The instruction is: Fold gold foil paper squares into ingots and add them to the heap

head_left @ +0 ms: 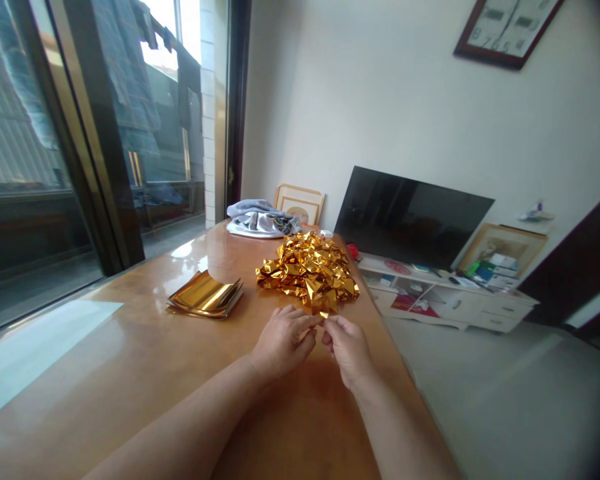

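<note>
My left hand [283, 340] and my right hand [347, 350] meet above the glossy wooden table [130, 347], their fingertips pinching a small piece of gold foil [323, 319] between them. Just beyond my fingers lies a heaped pile of folded, crumpled gold foil pieces [307, 273]. To the left of my hands sits a stack of flat gold foil sheets [205, 295], out of reach of my fingers. The foil's exact fold is hidden by my fingertips.
A folded grey cloth [260, 220] lies at the table's far end, with a picture frame [299, 207] behind it. A dark glass door [40, 133] runs along the left. A flat black screen [410, 217] leans above a low white cabinet [445, 297] on the right.
</note>
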Available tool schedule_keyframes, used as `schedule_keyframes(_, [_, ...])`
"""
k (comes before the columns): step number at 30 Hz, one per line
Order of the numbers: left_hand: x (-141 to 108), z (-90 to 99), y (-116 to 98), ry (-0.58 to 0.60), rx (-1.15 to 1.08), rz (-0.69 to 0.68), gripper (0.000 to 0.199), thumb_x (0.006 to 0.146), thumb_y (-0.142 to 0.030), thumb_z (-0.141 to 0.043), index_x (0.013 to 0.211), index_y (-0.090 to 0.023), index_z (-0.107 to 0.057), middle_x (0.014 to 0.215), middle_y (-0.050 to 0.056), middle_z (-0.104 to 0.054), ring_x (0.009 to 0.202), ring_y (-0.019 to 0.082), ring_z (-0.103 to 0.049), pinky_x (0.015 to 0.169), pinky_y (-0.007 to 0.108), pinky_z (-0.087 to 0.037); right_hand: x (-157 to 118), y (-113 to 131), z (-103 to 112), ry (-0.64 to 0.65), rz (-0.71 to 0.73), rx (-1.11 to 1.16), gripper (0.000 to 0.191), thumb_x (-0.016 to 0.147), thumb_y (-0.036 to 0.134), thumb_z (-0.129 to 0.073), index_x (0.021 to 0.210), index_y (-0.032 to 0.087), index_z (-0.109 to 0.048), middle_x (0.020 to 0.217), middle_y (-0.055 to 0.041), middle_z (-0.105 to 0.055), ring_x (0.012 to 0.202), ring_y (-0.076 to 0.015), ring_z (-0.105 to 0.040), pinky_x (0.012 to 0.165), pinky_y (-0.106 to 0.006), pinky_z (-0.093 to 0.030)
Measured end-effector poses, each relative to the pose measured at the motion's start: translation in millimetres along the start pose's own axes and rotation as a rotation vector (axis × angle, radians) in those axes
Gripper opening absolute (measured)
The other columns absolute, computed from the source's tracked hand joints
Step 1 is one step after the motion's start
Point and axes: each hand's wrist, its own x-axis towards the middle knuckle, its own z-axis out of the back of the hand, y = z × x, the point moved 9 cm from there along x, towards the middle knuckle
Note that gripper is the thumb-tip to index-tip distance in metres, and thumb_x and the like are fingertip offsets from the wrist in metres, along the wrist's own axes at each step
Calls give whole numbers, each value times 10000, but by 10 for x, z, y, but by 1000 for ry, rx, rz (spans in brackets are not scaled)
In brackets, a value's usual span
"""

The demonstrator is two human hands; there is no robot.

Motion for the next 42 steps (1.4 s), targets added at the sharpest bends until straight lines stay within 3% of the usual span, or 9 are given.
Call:
schedule_keyframes(3, [5, 48, 20, -55, -30, 3, 202, 894, -176, -548, 1025, -226, -693, 916, 51, -700, 892, 221, -590, 787, 346, -409, 44, -21, 60, -40, 28, -54, 280, 769, 449, -669, 696, 183, -626, 548, 41, -514, 506, -111, -427, 484, -243, -297])
schedule_keyframes(6, [-6, 185, 66, -185, -53, 24, 134, 890, -155, -543, 936, -209, -657, 899, 42, -692, 859, 202, -590, 778, 334, -421, 74, -8, 75, -33, 83, -111, 284, 811, 459, -636, 741, 184, -632, 565, 39, -503, 528, -125, -435, 493, -247, -317])
schedule_keyframes(12, [-67, 409, 110, -372, -41, 35, 97, 886, -155, -533, 931, -205, -604, 828, 35, -641, 818, 189, -577, 747, 320, -434, 30, 198, 54, -49, 287, -382, 333, 906, 489, -531, 891, 188, -671, 635, 21, -540, 585, -151, -475, 535, -257, -352])
schedule_keyframes(20, [-67, 423, 34, -352, -17, 17, 88, 819, -144, -570, 863, -214, -541, 831, 28, -632, 808, 191, -576, 738, 325, -432, -36, 369, 119, -155, 413, -538, 324, 923, 452, -499, 925, 187, -687, 647, 11, -560, 607, -163, -495, 569, -259, -355])
schedule_keyframes(27, [-45, 407, 90, -356, 3, 56, 79, 848, -229, -616, 898, -214, -557, 879, 46, -635, 848, 207, -581, 747, 333, -445, -7, 285, 65, -90, 309, -468, 330, 902, 478, -513, 827, 186, -646, 610, 13, -529, 570, -159, -468, 521, -251, -341])
schedule_keyframes(34, [-33, 421, 136, -361, -47, 76, 53, 909, -246, -564, 914, -211, -603, 882, 55, -621, 867, 201, -577, 757, 318, -457, -76, 323, -29, -53, 325, -457, 293, 889, 450, -550, 806, 194, -668, 611, 14, -533, 583, -158, -470, 548, -261, -345])
schedule_keyframes(39, [-40, 448, 252, -418, -157, 121, 60, 901, -213, -559, 901, -202, -618, 862, 38, -607, 808, 170, -563, 742, 293, -455, -104, 336, -45, -11, 285, -390, 346, 872, 511, -584, 728, 200, -628, 578, 27, -494, 559, -144, -422, 518, -256, -323])
schedule_keyframes(42, [-21, 385, 383, -407, -292, 176, 59, 882, -216, -583, 865, -189, -633, 828, 22, -599, 764, 151, -546, 706, 271, -441, -91, 355, 29, -51, 256, -256, 364, 867, 548, -591, 766, 200, -624, 608, 26, -515, 578, -142, -442, 537, -253, -350])
